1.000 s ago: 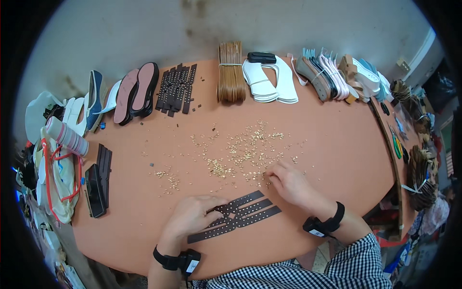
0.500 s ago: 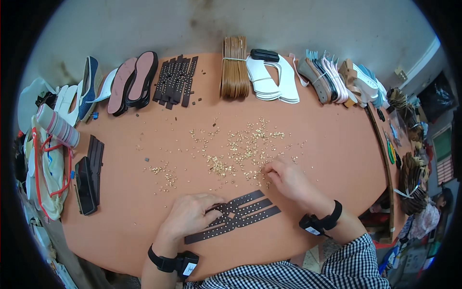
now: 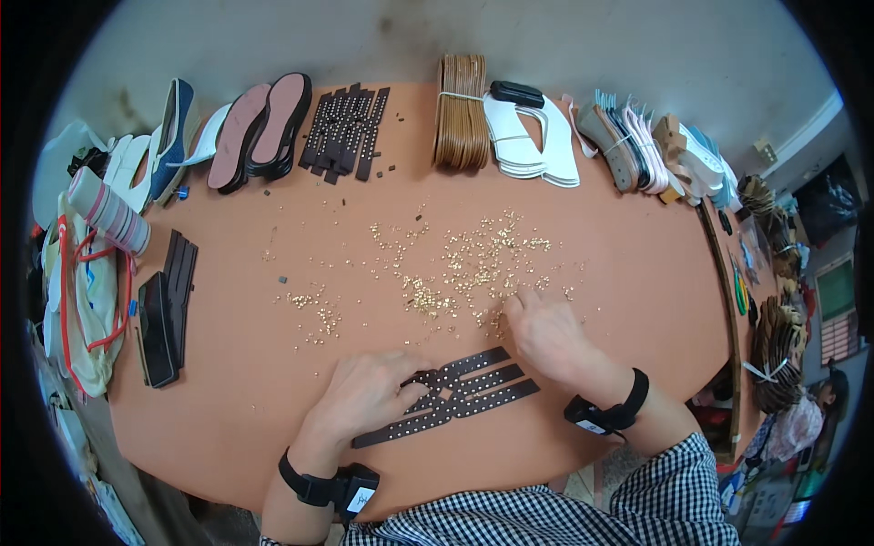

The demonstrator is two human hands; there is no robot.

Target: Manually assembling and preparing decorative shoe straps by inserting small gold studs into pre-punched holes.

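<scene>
A dark studded shoe-upper piece (image 3: 489,383), cut into long strips joined at a middle with a small diamond opening, lies near the front of the table. My left hand (image 3: 366,393) rests over its left end, thumb and fingers bent around the dark material; the fingertips are partly hidden. Beyond the piece, small gold studs (image 3: 426,298) are scattered in loose heaps. My right hand (image 3: 548,338) is at the near right edge of the studs, fingers curled and pressed together. Whatever lies between those fingertips is too small to make out.
Along the back stand stacked studded strips (image 3: 344,132), pink-topped soles (image 3: 238,141), a tied brown bundle (image 3: 461,114), white cut-outs (image 3: 537,141) and several sandal parts (image 3: 628,150). At left are a black case (image 3: 157,341) and a bag with red handles (image 3: 86,309).
The view has shifted slightly. My right hand stays by the studs, its fingers turned a little more away from me. My left hand remains on the studded piece.
</scene>
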